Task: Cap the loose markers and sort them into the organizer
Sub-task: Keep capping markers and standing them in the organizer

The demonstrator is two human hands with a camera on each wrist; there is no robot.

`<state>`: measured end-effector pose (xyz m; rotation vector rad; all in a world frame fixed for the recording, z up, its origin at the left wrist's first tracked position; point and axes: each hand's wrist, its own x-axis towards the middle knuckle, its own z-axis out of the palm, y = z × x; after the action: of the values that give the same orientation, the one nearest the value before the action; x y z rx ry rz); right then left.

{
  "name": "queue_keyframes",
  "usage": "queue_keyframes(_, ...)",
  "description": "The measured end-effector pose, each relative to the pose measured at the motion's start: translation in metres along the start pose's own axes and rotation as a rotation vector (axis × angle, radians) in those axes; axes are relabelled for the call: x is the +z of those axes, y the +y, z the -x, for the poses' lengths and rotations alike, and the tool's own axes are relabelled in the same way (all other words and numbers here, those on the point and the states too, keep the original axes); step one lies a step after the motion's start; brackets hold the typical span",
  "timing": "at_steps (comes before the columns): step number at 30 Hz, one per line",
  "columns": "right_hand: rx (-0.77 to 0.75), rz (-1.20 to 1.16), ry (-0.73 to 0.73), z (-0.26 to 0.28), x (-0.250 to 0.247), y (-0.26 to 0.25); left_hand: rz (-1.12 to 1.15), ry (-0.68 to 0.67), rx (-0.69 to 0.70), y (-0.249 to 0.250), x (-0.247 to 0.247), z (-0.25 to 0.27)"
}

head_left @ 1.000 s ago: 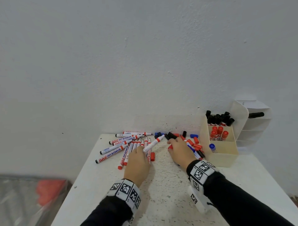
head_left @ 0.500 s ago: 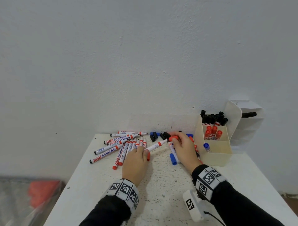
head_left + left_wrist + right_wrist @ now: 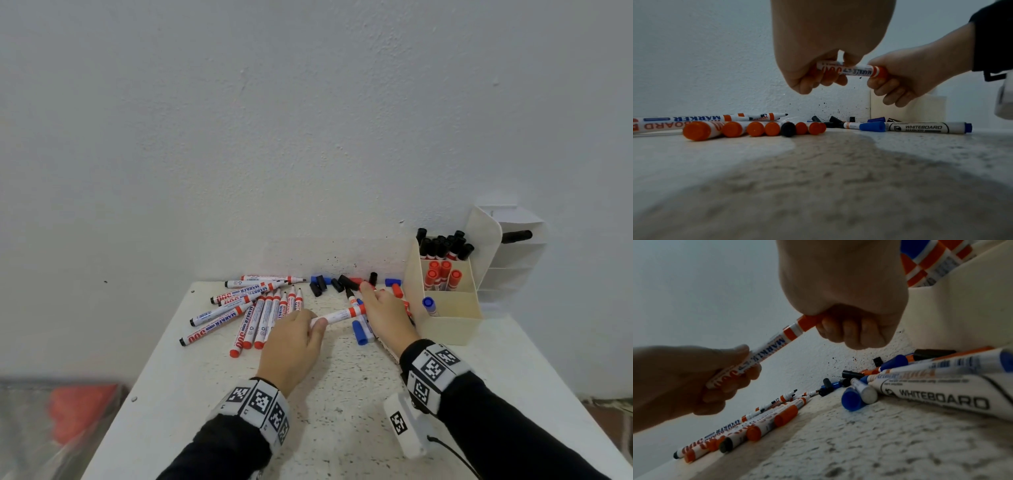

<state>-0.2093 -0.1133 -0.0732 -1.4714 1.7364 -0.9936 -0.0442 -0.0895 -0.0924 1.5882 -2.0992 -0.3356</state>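
Observation:
A red whiteboard marker [image 3: 337,316] hangs level above the table between both hands. My left hand [image 3: 294,339] grips its white barrel [image 3: 838,69] with curled fingers. My right hand [image 3: 387,315] is wrapped around the red cap [image 3: 880,73] at the marker's other end [image 3: 808,322]. The cap sits over the tip, and how far it is seated is hidden by the fingers. The cream organizer [image 3: 452,329] stands just right of my right hand. It holds black-capped markers at the back, red ones in the middle and a blue one in front.
Several uncapped red and black markers [image 3: 246,308] lie fanned out on the left of the white table [image 3: 342,383]. Loose black, blue and red caps [image 3: 325,284] lie along the wall. Blue markers [image 3: 359,330] lie under my right hand. A white shelf unit [image 3: 513,260] stands behind the organizer.
My right hand left the cap pile with a red cap and brought it onto the tip of the marker that my left hand holds. The marker has levelled out.

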Motion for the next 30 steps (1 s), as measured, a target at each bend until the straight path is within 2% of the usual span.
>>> queue_keyframes(2, 0.013, -0.022, 0.024, -0.001, 0.0, -0.003, -0.132, -0.063, 0.01, 0.007, -0.005, 0.0)
queue_keyframes(4, -0.013, -0.037, 0.029, -0.002, -0.001, -0.007, -0.163, -0.143, 0.013, 0.011, -0.01, -0.002)
queue_keyframes(9, -0.09, -0.036, -0.01, 0.0, -0.008, -0.014, 0.194, -0.352, -0.045, 0.011, -0.016, -0.006)
queue_keyframes(12, -0.124, -0.002, -0.035, 0.002, -0.009, -0.016, 0.449, -0.504, -0.18, 0.01, -0.022, -0.005)
queue_keyframes(14, -0.15, -0.018, -0.036, 0.004, -0.009, -0.018, 0.521, -0.573, -0.232, 0.012, -0.027, -0.005)
queue_keyframes(18, -0.212, -0.099, 0.01, 0.007, -0.01, -0.029, 0.441, -0.469, -0.168, 0.019, -0.026, -0.008)
queue_keyframes(24, -0.275, -0.113, 0.023, 0.007, -0.021, -0.057, 0.526, -0.204, -0.148, 0.021, -0.012, -0.019)
queue_keyframes(27, -0.408, -0.041, 0.215, 0.008, -0.045, -0.076, 0.303, -0.112, -0.171, 0.011, -0.006, -0.025)
queue_keyframes(30, -0.527, 0.017, 0.464, 0.007, -0.082, -0.085, -0.026, -0.217, -0.296, -0.006, -0.001, -0.03)
